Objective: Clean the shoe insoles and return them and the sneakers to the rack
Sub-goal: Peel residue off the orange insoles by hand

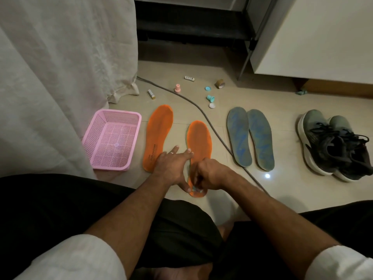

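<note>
Two orange insoles (157, 136), two blue insoles (250, 138) and two sneakers (333, 146) lie on the floor (282, 188). The left hand (171, 168), fingers spread, presses one orange insole; the right hand (210, 175) pinches a small wipe (195, 189) against its heel.

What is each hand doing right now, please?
Left hand: open, fingers pressing the orange insole.
Right hand: curled around something small and pale; what it is cannot be told.

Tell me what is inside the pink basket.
The pink basket shows only its own perforated floor with a pale square patch at the centre; nothing lies on the visible part. The strip behind its near wall is hidden, so small items there cannot be ruled out.
</note>
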